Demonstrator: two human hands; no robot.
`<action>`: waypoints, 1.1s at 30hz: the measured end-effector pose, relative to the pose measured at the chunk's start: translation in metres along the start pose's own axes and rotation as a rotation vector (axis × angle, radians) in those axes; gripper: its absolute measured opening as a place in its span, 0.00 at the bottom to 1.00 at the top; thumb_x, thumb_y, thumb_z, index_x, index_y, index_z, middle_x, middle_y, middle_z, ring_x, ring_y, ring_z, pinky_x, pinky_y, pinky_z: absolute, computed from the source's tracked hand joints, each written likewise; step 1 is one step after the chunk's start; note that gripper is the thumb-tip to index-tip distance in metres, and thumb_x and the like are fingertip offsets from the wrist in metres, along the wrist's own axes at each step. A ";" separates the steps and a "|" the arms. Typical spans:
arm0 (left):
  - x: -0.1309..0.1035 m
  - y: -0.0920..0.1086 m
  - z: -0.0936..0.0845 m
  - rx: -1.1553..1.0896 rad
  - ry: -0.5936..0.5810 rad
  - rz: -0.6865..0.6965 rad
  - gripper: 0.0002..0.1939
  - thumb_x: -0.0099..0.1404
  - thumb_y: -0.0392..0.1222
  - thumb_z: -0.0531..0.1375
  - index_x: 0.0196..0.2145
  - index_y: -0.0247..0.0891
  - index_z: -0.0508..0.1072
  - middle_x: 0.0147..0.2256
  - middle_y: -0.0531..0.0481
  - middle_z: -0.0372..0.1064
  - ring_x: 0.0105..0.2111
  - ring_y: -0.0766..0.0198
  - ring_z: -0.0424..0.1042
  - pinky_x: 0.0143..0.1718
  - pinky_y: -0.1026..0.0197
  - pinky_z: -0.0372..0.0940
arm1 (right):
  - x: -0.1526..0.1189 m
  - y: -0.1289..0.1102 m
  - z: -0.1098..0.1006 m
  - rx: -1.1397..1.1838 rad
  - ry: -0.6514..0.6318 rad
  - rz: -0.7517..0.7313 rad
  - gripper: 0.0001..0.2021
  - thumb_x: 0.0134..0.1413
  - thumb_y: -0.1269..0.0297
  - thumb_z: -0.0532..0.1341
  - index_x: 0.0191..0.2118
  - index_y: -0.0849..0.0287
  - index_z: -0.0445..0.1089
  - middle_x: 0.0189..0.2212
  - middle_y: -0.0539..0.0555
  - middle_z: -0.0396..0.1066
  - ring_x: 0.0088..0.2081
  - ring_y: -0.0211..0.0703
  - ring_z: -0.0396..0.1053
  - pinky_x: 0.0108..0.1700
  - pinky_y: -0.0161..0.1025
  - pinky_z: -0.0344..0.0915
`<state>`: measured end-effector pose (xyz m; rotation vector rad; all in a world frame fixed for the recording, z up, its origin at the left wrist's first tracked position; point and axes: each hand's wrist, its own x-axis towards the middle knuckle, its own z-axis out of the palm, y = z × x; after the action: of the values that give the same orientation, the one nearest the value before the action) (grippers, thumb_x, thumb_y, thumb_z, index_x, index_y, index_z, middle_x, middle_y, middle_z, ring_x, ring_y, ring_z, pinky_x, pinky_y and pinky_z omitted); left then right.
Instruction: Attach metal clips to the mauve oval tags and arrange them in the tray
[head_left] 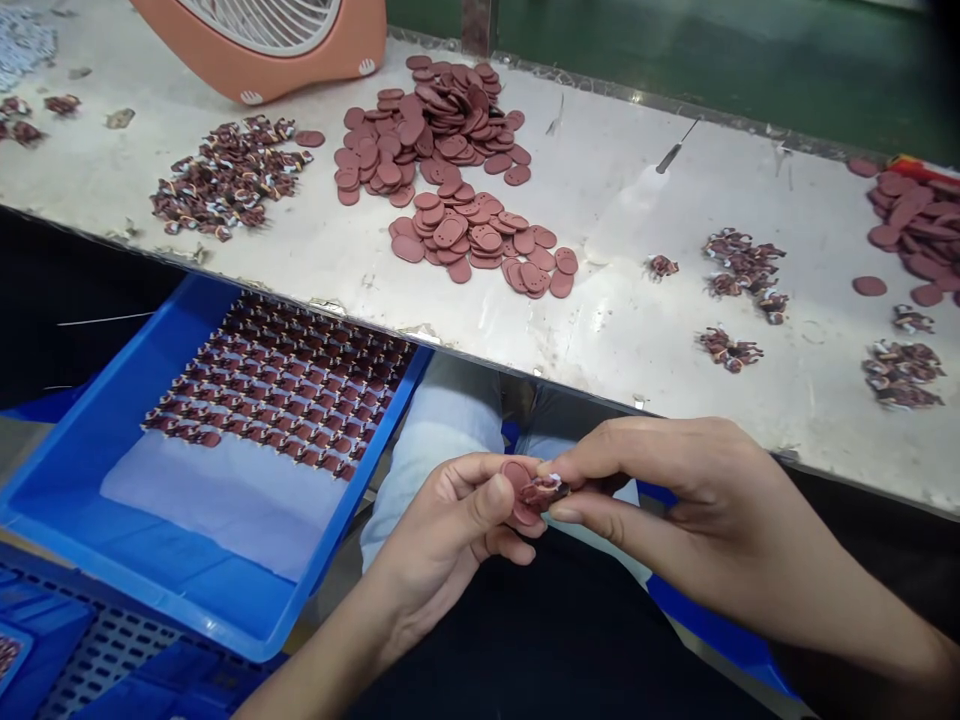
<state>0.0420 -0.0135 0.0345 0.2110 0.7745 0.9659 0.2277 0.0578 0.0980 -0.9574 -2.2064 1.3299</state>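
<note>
Between thumb and fingers, my left hand (457,535) grips a reddish-brown oval base (514,475) by its edge. My right hand (667,500) pinches a small painted figurine (546,488), brown with white and dark parts, against the face of that base. Whether the two are joined I cannot tell, since fingers cover part of them. Both hands are above my lap, just off the table's front edge. To their left, a blue tray (247,620) holds rows of figurines on bases (285,375) over a pale sheet (225,495).
Loose oval bases (450,220) are heaped mid-table, with another heap (915,220) at right. Figurines lie piled (232,175) at left and in small clusters (742,265) at right. An orange fan (307,75) stands at the back. A thin pointed tool (670,157) lies near the rear edge.
</note>
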 end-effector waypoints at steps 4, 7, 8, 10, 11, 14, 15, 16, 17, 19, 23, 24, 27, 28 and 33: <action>0.000 -0.001 -0.002 -0.017 -0.005 0.000 0.16 0.57 0.53 0.70 0.33 0.36 0.83 0.26 0.52 0.72 0.25 0.73 0.70 0.26 0.74 0.70 | 0.003 -0.001 0.001 0.023 -0.005 -0.012 0.07 0.59 0.72 0.66 0.40 0.52 0.76 0.33 0.43 0.78 0.32 0.30 0.75 0.36 0.27 0.70; -0.001 -0.001 -0.003 -0.029 -0.008 -0.002 0.15 0.58 0.52 0.70 0.34 0.37 0.83 0.27 0.52 0.73 0.26 0.73 0.71 0.26 0.74 0.70 | 0.005 -0.001 0.001 0.029 -0.022 -0.002 0.06 0.58 0.71 0.66 0.39 0.52 0.76 0.32 0.43 0.78 0.31 0.31 0.75 0.36 0.28 0.70; -0.001 -0.001 -0.003 -0.033 -0.007 -0.005 0.15 0.58 0.52 0.70 0.34 0.37 0.83 0.27 0.52 0.73 0.26 0.73 0.71 0.26 0.74 0.70 | 0.005 -0.001 0.000 0.027 -0.027 0.001 0.06 0.59 0.71 0.66 0.39 0.52 0.76 0.32 0.43 0.79 0.31 0.32 0.75 0.36 0.28 0.70; -0.001 -0.001 -0.003 -0.036 -0.002 -0.011 0.15 0.58 0.52 0.70 0.34 0.36 0.83 0.26 0.52 0.72 0.25 0.73 0.71 0.26 0.74 0.71 | 0.006 -0.001 0.000 0.021 -0.037 -0.002 0.05 0.59 0.70 0.66 0.40 0.53 0.76 0.32 0.44 0.79 0.31 0.33 0.76 0.35 0.29 0.71; -0.001 -0.001 -0.003 -0.037 -0.001 -0.016 0.16 0.57 0.52 0.70 0.34 0.36 0.83 0.26 0.52 0.72 0.25 0.73 0.71 0.25 0.74 0.71 | 0.006 -0.001 0.000 0.019 -0.041 -0.004 0.05 0.59 0.70 0.66 0.40 0.53 0.76 0.32 0.45 0.79 0.31 0.34 0.76 0.35 0.30 0.71; 0.000 0.000 -0.002 -0.044 0.005 -0.019 0.16 0.57 0.52 0.70 0.33 0.35 0.83 0.25 0.52 0.72 0.24 0.73 0.70 0.25 0.74 0.71 | 0.007 -0.002 0.000 0.014 -0.048 -0.013 0.06 0.59 0.70 0.65 0.40 0.52 0.76 0.32 0.44 0.79 0.31 0.34 0.76 0.35 0.30 0.71; 0.000 0.001 -0.002 -0.045 0.005 -0.021 0.16 0.57 0.52 0.71 0.33 0.35 0.83 0.25 0.52 0.72 0.24 0.73 0.70 0.25 0.74 0.71 | 0.007 -0.002 0.000 0.009 -0.049 -0.016 0.06 0.59 0.71 0.65 0.40 0.51 0.76 0.32 0.44 0.79 0.31 0.33 0.75 0.36 0.29 0.71; -0.001 0.001 -0.002 -0.047 0.006 -0.023 0.16 0.57 0.52 0.71 0.33 0.35 0.83 0.26 0.51 0.72 0.24 0.73 0.70 0.25 0.74 0.71 | 0.008 -0.003 0.000 -0.001 -0.051 -0.015 0.07 0.59 0.71 0.65 0.40 0.51 0.76 0.32 0.43 0.79 0.31 0.33 0.75 0.36 0.29 0.70; -0.001 0.001 -0.003 -0.049 0.007 -0.023 0.16 0.56 0.52 0.71 0.33 0.35 0.83 0.26 0.51 0.72 0.25 0.73 0.70 0.25 0.74 0.71 | 0.008 -0.003 0.000 -0.012 -0.057 -0.017 0.07 0.59 0.71 0.65 0.40 0.51 0.76 0.32 0.43 0.79 0.32 0.33 0.75 0.36 0.28 0.70; -0.002 0.000 -0.003 -0.050 0.009 -0.026 0.15 0.56 0.51 0.71 0.33 0.35 0.82 0.26 0.51 0.71 0.25 0.72 0.70 0.25 0.74 0.70 | 0.009 -0.004 0.000 -0.035 -0.072 -0.022 0.06 0.60 0.70 0.65 0.40 0.52 0.76 0.33 0.44 0.79 0.32 0.33 0.75 0.36 0.29 0.70; -0.003 0.000 -0.004 -0.039 0.036 -0.033 0.16 0.55 0.52 0.72 0.33 0.35 0.82 0.25 0.51 0.70 0.24 0.72 0.70 0.24 0.74 0.69 | 0.010 -0.006 -0.003 -0.076 -0.114 -0.044 0.06 0.61 0.69 0.63 0.41 0.53 0.75 0.33 0.46 0.79 0.33 0.37 0.76 0.35 0.33 0.72; -0.003 0.000 -0.004 -0.031 0.043 -0.036 0.16 0.55 0.52 0.72 0.33 0.35 0.82 0.24 0.52 0.69 0.24 0.72 0.70 0.24 0.74 0.68 | 0.011 -0.007 -0.004 -0.080 -0.121 -0.047 0.06 0.62 0.69 0.62 0.41 0.53 0.75 0.33 0.47 0.79 0.33 0.38 0.76 0.35 0.35 0.72; -0.003 0.001 -0.004 -0.013 0.054 -0.041 0.18 0.54 0.54 0.72 0.32 0.35 0.82 0.24 0.51 0.69 0.24 0.71 0.69 0.23 0.74 0.67 | 0.013 -0.009 -0.004 -0.080 -0.126 -0.055 0.06 0.62 0.68 0.61 0.42 0.52 0.75 0.33 0.48 0.79 0.32 0.41 0.76 0.34 0.37 0.73; -0.003 0.002 -0.003 -0.012 0.060 -0.043 0.18 0.54 0.54 0.72 0.32 0.35 0.82 0.24 0.51 0.69 0.24 0.71 0.69 0.23 0.74 0.67 | 0.013 -0.009 -0.004 -0.082 -0.130 -0.058 0.07 0.63 0.69 0.61 0.42 0.52 0.75 0.33 0.48 0.79 0.32 0.41 0.76 0.34 0.37 0.73; -0.003 0.002 -0.003 -0.035 0.099 -0.037 0.17 0.52 0.53 0.73 0.29 0.35 0.81 0.24 0.51 0.71 0.24 0.71 0.70 0.23 0.74 0.66 | 0.015 -0.007 -0.001 -0.099 -0.120 -0.076 0.07 0.61 0.70 0.62 0.41 0.52 0.75 0.33 0.46 0.79 0.32 0.38 0.76 0.36 0.35 0.72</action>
<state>0.0377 -0.0151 0.0349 0.1186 0.8485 0.9591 0.2153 0.0668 0.1041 -0.8391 -2.3932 1.2851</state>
